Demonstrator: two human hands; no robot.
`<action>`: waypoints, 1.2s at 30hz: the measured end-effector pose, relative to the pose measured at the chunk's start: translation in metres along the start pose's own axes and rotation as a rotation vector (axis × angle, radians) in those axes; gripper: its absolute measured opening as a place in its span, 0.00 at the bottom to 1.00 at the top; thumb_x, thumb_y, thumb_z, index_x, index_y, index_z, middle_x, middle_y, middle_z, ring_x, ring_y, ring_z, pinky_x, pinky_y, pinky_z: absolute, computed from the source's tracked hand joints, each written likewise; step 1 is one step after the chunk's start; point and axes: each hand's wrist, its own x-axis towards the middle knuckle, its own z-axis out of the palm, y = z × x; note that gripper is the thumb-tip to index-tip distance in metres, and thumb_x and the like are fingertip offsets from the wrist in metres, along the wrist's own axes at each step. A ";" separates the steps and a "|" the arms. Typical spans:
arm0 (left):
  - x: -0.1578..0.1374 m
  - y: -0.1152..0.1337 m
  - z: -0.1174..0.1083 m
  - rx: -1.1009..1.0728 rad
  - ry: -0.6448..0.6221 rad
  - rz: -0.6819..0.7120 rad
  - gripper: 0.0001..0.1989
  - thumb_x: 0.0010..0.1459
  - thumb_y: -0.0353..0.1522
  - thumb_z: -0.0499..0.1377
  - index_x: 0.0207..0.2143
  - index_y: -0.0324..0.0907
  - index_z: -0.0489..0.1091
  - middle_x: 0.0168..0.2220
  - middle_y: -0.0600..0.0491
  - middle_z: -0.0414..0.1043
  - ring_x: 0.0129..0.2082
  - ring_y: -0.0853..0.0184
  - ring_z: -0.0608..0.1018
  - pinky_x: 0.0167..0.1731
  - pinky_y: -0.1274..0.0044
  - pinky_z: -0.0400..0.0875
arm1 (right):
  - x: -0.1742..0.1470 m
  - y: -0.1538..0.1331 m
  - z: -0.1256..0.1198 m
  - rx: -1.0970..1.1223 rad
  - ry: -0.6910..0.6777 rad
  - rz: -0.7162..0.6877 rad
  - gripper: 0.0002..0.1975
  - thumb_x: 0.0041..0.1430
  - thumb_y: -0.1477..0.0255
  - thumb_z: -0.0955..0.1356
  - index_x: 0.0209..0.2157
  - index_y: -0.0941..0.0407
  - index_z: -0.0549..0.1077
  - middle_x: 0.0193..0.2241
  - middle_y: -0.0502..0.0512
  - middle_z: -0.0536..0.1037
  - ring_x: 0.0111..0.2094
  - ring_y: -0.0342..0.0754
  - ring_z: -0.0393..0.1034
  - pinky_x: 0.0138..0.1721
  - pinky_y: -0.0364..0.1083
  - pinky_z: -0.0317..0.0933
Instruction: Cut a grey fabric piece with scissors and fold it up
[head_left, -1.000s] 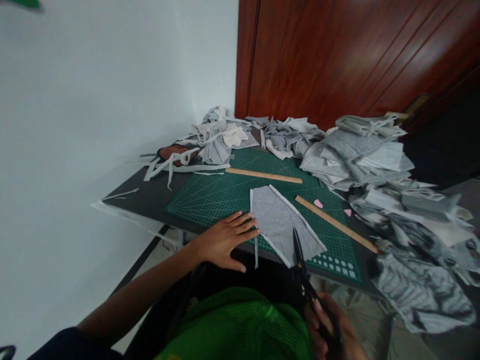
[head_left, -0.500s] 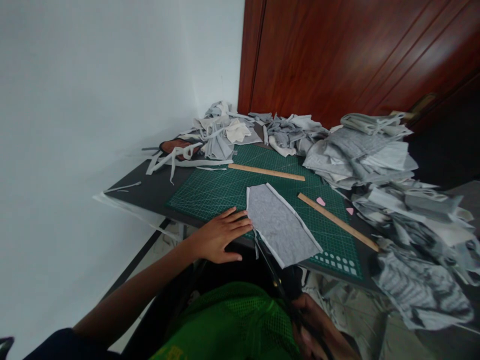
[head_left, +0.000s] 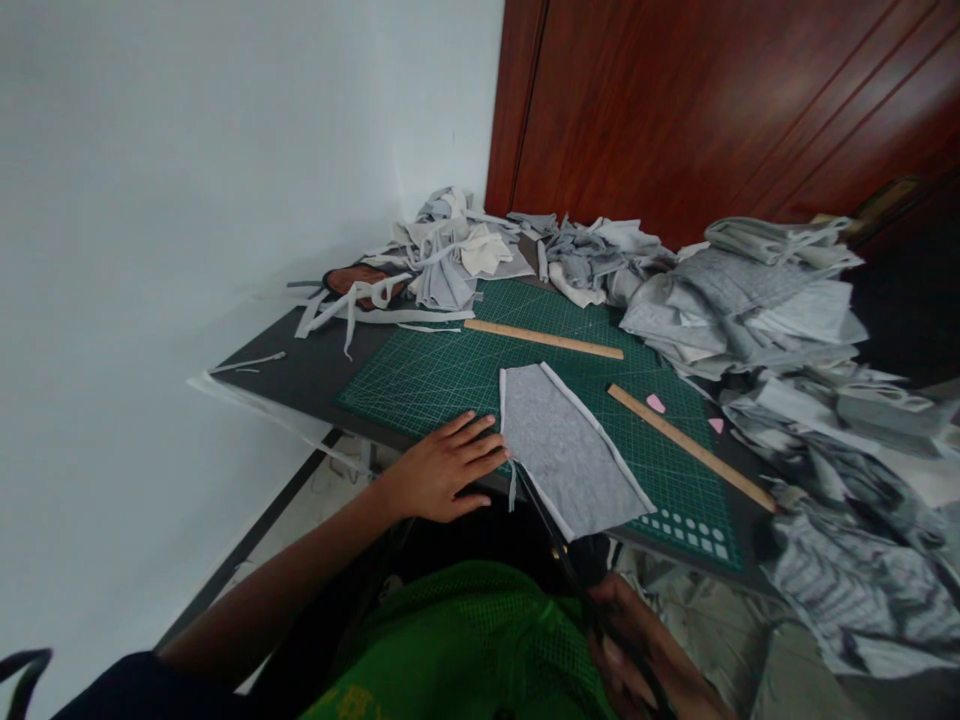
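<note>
A grey fabric piece (head_left: 566, 440) with pale rolled edges lies on the green cutting mat (head_left: 405, 385) and reaches past the table's front edge. Flat beside its left edge rests my left hand (head_left: 450, 468), fingers spread, the fingertips touching the fabric's border. My right hand (head_left: 637, 645) is wrapped round the handles of long black scissors (head_left: 562, 555), below the table edge. The blades run up to the fabric's lower left edge, near my left fingertips. A thin cut strip (head_left: 512, 487) dangles there. The handles are partly in shadow.
Two wooden rulers (head_left: 544, 339) (head_left: 690, 447) lie on the mat, with pink chalk pieces (head_left: 655, 403) near the right one. Heaped fabric scraps (head_left: 442, 255) sit at the back. Stacked grey cloth (head_left: 742, 290) and a striped cloth (head_left: 855, 580) line the right side.
The view has shifted slightly, so the table contents sit a little differently in the picture. Both hands keep nearly the same places, the scissors still at the fabric's lower left edge.
</note>
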 end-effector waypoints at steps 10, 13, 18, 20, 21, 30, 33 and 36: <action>-0.002 0.002 0.012 0.055 0.069 -0.019 0.29 0.66 0.45 0.56 0.64 0.41 0.63 0.63 0.45 0.67 0.68 0.52 0.62 0.69 0.58 0.51 | 0.023 0.005 -0.002 0.005 -0.148 -0.012 0.24 0.55 0.47 0.72 0.43 0.50 0.68 0.24 0.43 0.68 0.16 0.36 0.53 0.17 0.38 0.49; -0.002 0.003 0.014 0.057 0.079 -0.034 0.29 0.66 0.46 0.55 0.63 0.41 0.64 0.63 0.45 0.68 0.67 0.52 0.63 0.69 0.58 0.52 | 0.020 0.006 -0.006 -0.011 -0.115 0.000 0.25 0.55 0.47 0.72 0.43 0.50 0.68 0.25 0.43 0.69 0.17 0.35 0.52 0.18 0.37 0.45; -0.002 0.005 0.016 0.038 0.091 -0.059 0.28 0.66 0.47 0.55 0.63 0.42 0.65 0.63 0.46 0.68 0.67 0.53 0.63 0.69 0.58 0.52 | 0.014 0.001 -0.003 -0.004 -0.084 -0.024 0.25 0.54 0.48 0.73 0.40 0.52 0.68 0.23 0.43 0.67 0.17 0.35 0.51 0.18 0.37 0.45; -0.002 0.006 0.016 0.036 0.102 -0.073 0.29 0.66 0.47 0.55 0.63 0.42 0.64 0.63 0.46 0.68 0.68 0.53 0.63 0.68 0.58 0.52 | 0.015 -0.002 0.002 0.005 -0.084 -0.025 0.25 0.55 0.48 0.73 0.42 0.52 0.69 0.23 0.42 0.66 0.16 0.35 0.52 0.18 0.37 0.48; -0.002 0.007 0.016 0.036 0.110 -0.081 0.29 0.66 0.47 0.55 0.63 0.42 0.64 0.63 0.46 0.68 0.67 0.53 0.63 0.68 0.58 0.53 | 0.017 -0.004 0.005 0.001 -0.076 -0.028 0.26 0.55 0.48 0.73 0.43 0.52 0.68 0.23 0.41 0.66 0.16 0.35 0.52 0.17 0.37 0.50; -0.002 0.008 0.018 0.036 0.115 -0.103 0.30 0.67 0.49 0.53 0.64 0.42 0.64 0.63 0.47 0.68 0.67 0.54 0.64 0.68 0.58 0.52 | 0.030 -0.009 0.016 0.004 -0.052 -0.077 0.25 0.55 0.48 0.72 0.43 0.51 0.68 0.24 0.43 0.67 0.17 0.37 0.57 0.16 0.37 0.57; -0.003 0.008 0.020 0.042 0.125 -0.098 0.30 0.67 0.49 0.53 0.64 0.41 0.64 0.63 0.48 0.68 0.67 0.54 0.64 0.68 0.58 0.52 | 0.035 -0.009 0.016 -0.003 -0.094 -0.096 0.24 0.58 0.49 0.71 0.43 0.52 0.67 0.24 0.42 0.66 0.17 0.36 0.56 0.16 0.36 0.57; -0.003 0.008 0.021 0.045 0.128 -0.106 0.30 0.67 0.49 0.53 0.63 0.42 0.65 0.63 0.48 0.68 0.67 0.54 0.64 0.68 0.59 0.51 | 0.039 -0.008 0.017 -0.001 -0.108 -0.101 0.23 0.59 0.49 0.70 0.43 0.52 0.67 0.25 0.42 0.66 0.16 0.35 0.55 0.16 0.36 0.56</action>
